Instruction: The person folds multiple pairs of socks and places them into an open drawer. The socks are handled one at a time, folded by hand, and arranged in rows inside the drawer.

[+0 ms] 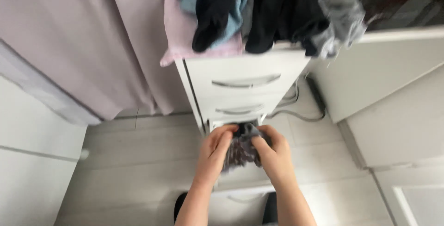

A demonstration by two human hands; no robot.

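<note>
Both my hands meet over the open bottom drawer [240, 193] of the white drawer unit [245, 85]: left hand [216, 148] and right hand [274, 151] equally near, fingers closed on the dark patterned cloth [240, 149] bunched between them, its length running down toward that drawer

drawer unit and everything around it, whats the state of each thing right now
top drawer: shut
second drawer: shut
lowest drawer: pulled open below the hands
patterned dark cloth: bunched, held between both hands over the open drawer
left hand: gripping the cloth
right hand: gripping the cloth
clothes pile: heaped on the unit, spilling over its front edge
pink curtain: hanging down to the floor
</note>
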